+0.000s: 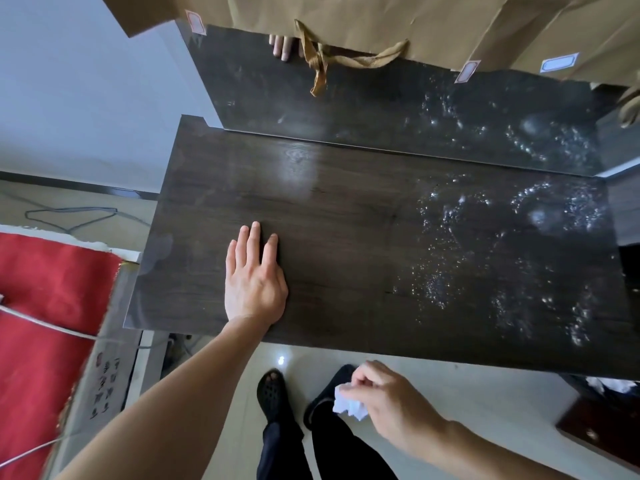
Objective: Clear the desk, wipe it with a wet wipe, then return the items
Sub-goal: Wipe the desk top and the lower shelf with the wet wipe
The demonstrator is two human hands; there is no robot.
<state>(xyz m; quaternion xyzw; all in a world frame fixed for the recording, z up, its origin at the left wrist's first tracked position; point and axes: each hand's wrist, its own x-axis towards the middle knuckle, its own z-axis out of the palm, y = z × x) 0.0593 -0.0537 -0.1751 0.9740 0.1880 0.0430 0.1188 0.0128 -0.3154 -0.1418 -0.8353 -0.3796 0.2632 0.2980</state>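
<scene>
The dark wood desk (346, 237) fills the middle of the view, its top bare and speckled with wet droplets on the right half. My left hand (254, 278) lies flat, palm down, fingers apart, on the desk's left part near the front edge. My right hand (384, 396) is off the desk, below its front edge over the floor, pinching a crumpled white wet wipe (349, 405). A glossy dark panel (381, 109) rises behind the desk and mirrors it.
Brown paper bags (381, 26) with a twisted handle hang over the panel's top edge. A red cloth (45, 323) and a framed scroll lie to the left. My feet in dark shoes (273, 393) stand on the pale tiled floor. A dark low cabinet (602, 424) sits lower right.
</scene>
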